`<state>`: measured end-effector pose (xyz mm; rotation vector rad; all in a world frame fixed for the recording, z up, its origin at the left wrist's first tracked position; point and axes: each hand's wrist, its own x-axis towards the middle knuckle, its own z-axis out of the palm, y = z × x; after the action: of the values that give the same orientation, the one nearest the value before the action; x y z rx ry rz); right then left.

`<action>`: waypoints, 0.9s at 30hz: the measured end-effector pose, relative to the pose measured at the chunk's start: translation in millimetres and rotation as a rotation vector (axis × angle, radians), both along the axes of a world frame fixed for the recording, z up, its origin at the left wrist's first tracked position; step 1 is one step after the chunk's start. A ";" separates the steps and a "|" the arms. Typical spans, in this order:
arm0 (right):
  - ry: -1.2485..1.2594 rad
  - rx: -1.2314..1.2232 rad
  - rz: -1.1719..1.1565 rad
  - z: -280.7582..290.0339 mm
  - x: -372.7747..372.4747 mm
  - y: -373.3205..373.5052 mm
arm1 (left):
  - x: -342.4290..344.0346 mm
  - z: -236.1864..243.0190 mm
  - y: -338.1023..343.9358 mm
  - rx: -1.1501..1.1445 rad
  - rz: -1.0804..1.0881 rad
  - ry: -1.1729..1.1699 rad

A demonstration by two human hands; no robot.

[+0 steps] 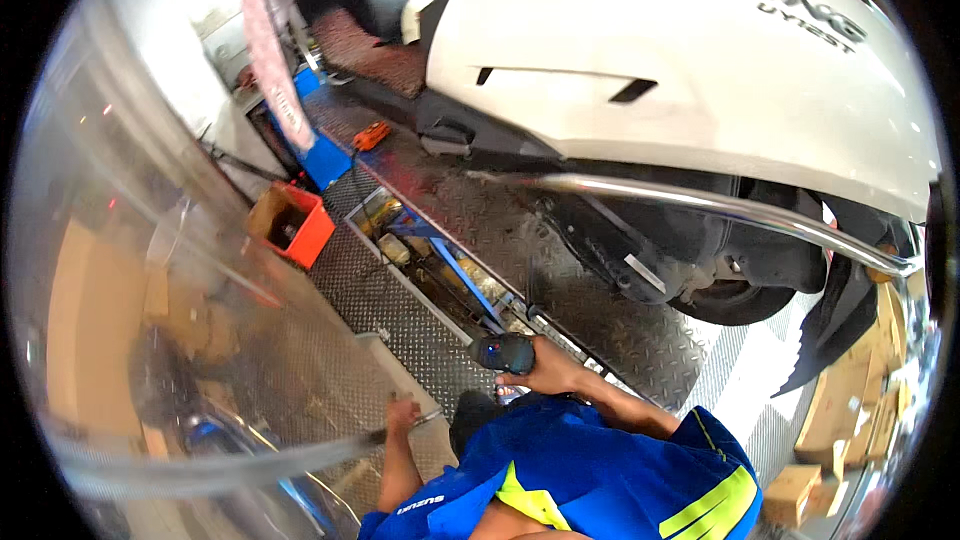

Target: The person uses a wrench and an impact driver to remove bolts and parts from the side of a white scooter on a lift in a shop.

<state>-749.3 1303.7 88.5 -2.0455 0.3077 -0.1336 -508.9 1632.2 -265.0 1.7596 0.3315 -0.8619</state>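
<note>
Brown cardboard boxes, apparently stacked, stand at the right edge.

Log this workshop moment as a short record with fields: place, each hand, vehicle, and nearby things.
place: workshop floor of metal tread plate
left hand: left hand down near the floor plate, on a thin metal rod
right hand: right hand closed around a dark power tool
vehicle: white scooter raised above the plate, rear wheel visible under it
nearby: orange bin to the left; cardboard boxes to the right
clothing: blue sleeve with yellow stripes
</note>
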 end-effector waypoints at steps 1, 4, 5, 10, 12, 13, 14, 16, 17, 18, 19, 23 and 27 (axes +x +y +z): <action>-0.035 -0.024 -0.074 1.9 6.4 -4.0 | 26.6 54.5 -57.9 0.115 -0.073 -0.072; 0.093 0.186 -0.190 43.9 33.0 3.7 | 142.3 49.8 -113.1 0.302 -0.265 -0.023; 0.030 0.233 -0.213 56.4 40.8 7.4 | 178.7 31.2 -119.7 0.253 -0.321 -0.018; -0.145 0.322 -0.579 48.5 61.4 30.7 | 253.7 28.2 -195.2 0.451 -0.708 0.000; -0.215 0.309 -0.706 81.9 68.0 51.4 | 264.8 45.6 -214.0 0.515 -0.948 0.017; -0.294 0.170 -0.810 95.1 68.9 63.4 | 269.6 43.0 -238.4 0.533 -1.186 -0.071; -0.252 0.122 -0.912 92.3 63.5 81.0 | 273.3 41.3 -263.1 0.553 -1.419 -0.161; -0.271 0.299 -1.035 89.9 52.5 111.8 | 264.7 58.5 -302.5 0.515 -1.707 -0.258; -0.252 0.400 -1.114 97.0 59.3 126.9 | 238.8 85.6 -316.5 0.435 -1.727 -0.245; -0.318 0.369 -1.155 100.6 69.3 135.4 | 226.4 115.1 -319.3 0.377 -1.698 -0.314; -0.444 0.290 -1.176 115.0 81.6 138.4 | 248.7 99.8 -331.8 0.151 -1.909 -0.450; -0.254 0.570 -1.259 76.8 64.9 171.8 | 168.9 186.5 -382.4 -0.203 -2.002 -0.767; -0.527 0.410 -1.412 73.9 62.7 190.8 | 105.4 304.2 -382.1 -0.519 -1.559 -1.113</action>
<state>-686.5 1494.5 162.5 -0.9966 1.2513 -1.3027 -403.5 1250.1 39.2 1.4661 -1.9964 -0.6403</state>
